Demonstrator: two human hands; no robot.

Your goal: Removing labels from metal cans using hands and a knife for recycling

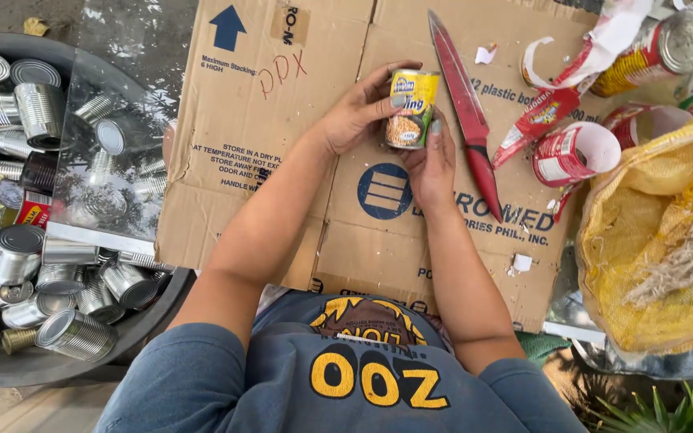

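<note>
Currently both hands are holding a small labelled tin can (412, 109) above the flattened cardboard (298, 160): left hand (356, 112) is wrapping its side, right hand (431, 156) is clamping from below. It is likely rigid and light, its paper label offering purchase.

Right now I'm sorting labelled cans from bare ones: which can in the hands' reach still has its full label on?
The yellow-labelled can, held between left hand and right hand. The tub's cans are bare metal.
</note>
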